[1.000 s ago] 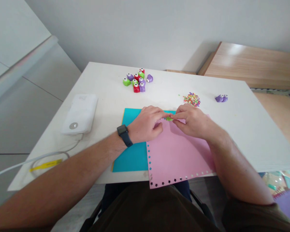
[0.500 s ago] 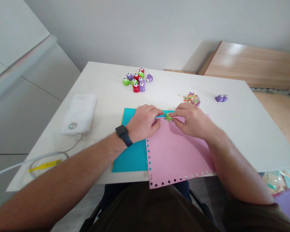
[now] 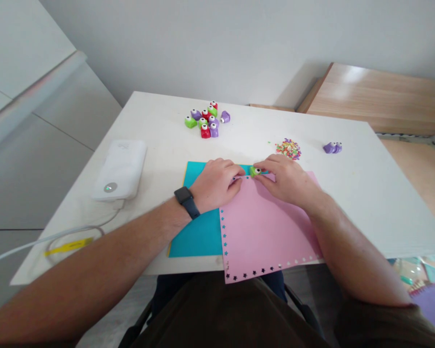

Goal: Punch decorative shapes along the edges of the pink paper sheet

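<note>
A green craft punch [image 3: 254, 171] sits at the far edge of the pink paper [image 3: 268, 222], between the thumb and fingers of my right hand [image 3: 284, 179]. Its white top button faces up. My left hand [image 3: 219, 181] pinches the paper's far left corner. Star-shaped holes run down the paper's left side and along its near edge, and a few show on the far edge by the punch. Under the pink sheet lies blue paper [image 3: 199, 237], visible on the left and at the far edge. The pink sheet's near edge hangs over the table edge.
Several red, green and purple punches [image 3: 205, 131] cluster at the back of the white table [image 3: 358, 203]. Two purple punches [image 3: 331, 147] stand to the right. Colourful paper bits [image 3: 289, 149] are heaped behind my right hand. A white power bank [image 3: 121, 169] with a cable lies left.
My right fingers have shifted on the green punch, so its white top button now shows. The punch has moved very slightly right. My left hand keeps its place on the paper.
</note>
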{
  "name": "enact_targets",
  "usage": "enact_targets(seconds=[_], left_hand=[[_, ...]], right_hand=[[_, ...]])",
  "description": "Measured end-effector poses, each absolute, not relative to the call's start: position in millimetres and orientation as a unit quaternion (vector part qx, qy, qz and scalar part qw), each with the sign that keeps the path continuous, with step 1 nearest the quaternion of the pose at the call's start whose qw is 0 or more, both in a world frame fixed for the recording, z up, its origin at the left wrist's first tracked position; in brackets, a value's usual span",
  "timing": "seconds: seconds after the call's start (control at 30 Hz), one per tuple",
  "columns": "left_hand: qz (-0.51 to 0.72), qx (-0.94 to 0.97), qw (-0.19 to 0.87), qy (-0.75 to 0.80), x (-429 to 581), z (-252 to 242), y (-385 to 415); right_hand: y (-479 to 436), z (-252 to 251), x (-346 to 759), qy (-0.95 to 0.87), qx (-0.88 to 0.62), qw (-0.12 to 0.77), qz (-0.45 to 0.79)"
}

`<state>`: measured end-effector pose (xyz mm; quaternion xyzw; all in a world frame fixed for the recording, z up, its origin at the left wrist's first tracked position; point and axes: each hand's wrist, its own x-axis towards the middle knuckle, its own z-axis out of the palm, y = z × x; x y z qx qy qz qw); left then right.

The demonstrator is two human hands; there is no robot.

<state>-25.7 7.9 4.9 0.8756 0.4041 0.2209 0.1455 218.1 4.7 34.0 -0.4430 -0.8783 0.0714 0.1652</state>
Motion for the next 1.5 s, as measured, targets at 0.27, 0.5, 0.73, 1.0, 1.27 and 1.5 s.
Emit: enact_targets(seconds=[0.27,0.5,0.73,1.0,1.27,1.5], left_hand=[[0.211,0.879,0.164,0.396,-25.8,4.7,7.7],[0.215,0.877,0.171,0.395,-26.2,3.7,8.7],[0.22,0.885,0.18,0.369,-28.2,4.6,10.1],[0.207,0.891,0.202,0.351,-33.0,7.0,12.8],[0.2,0.889,0.219,0.35,-35.0,8.9,12.8],[0.198,0.892,0.228,0.337,-37.2,7.2,13.8]], right_hand=[[7.9,29.3,220.1,-0.86,-0.474,0.18,0.049],[8.5,32.9,222.5,-0.847,-0.497,0.185,0.045],[8.1,33.8,224.7,-0.841,-0.513,0.169,0.038],[10.2,29.6,226.0,-0.839,-0.527,0.132,0.024],[11.7,31.9,228.0,-0.825,-0.554,0.112,0.025],[12.9,36.6,234.1,-0.822,-0.561,0.096,0.035]])
